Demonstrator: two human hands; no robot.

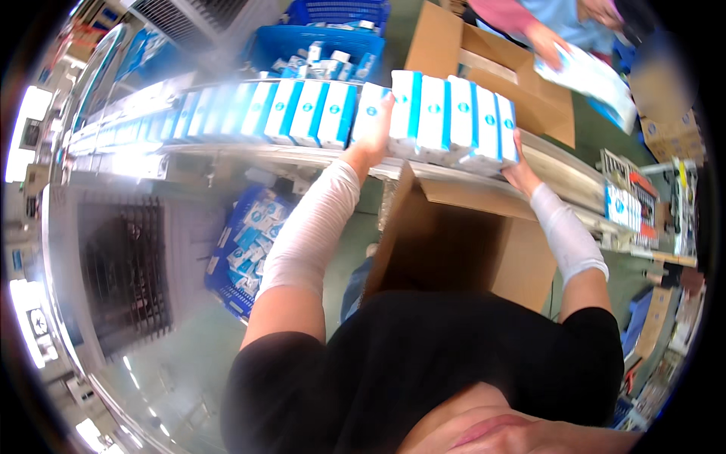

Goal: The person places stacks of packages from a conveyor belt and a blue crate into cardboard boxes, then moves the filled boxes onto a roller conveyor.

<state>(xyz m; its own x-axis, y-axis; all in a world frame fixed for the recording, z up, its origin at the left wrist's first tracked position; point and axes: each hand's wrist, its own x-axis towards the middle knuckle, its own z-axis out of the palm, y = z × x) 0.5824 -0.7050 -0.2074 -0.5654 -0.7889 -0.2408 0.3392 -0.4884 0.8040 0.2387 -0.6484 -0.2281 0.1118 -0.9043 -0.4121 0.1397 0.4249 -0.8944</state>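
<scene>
A row of several white-and-blue soft packs (434,113), which look like tissue packs, stands on edge between my two hands over the conveyor. My left hand (373,138) presses the row's left end, its fingers upright beside a white pack (368,110). At the other end, my right hand (521,171) holds the last pack (506,129) from the right and below. The held packs sit slightly uneven in height. Right below them, an open cardboard box (454,234) stands against my body, its inside dark.
More packs (306,110) line the conveyor (272,150) to the left. Blue baskets (261,45) (219,265) hold loose small packs. Across the conveyor, a co-worker's hand (546,45) holds a white-and-blue package beside another open carton (435,41). Farther right, packs (622,206) stand near the conveyor's end.
</scene>
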